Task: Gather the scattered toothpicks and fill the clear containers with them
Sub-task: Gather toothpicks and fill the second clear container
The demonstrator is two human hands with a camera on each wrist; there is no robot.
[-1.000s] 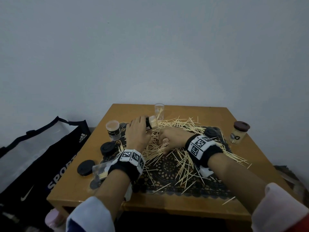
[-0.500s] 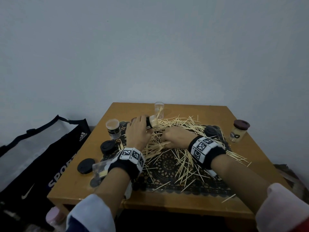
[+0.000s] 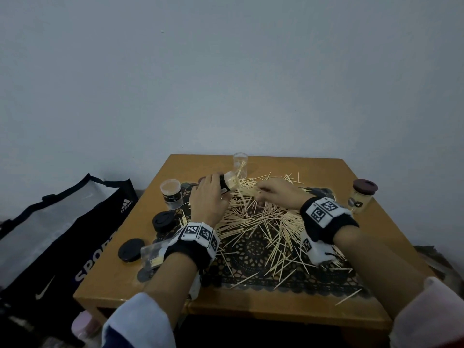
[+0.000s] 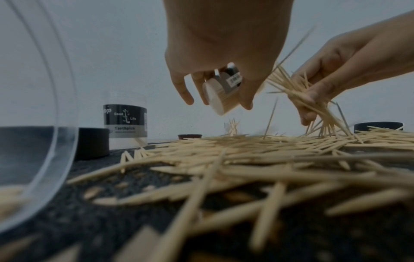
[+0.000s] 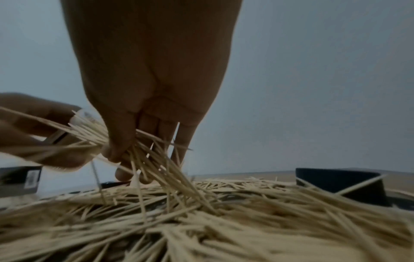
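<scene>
Left hand: curled round tilted jar. Right hand: pinching splayed toothpicks. Risk: loose bundle misses jar mouth, sticks spill onto pile.

black wristbands, checkered tags, pale sleeves
</scene>
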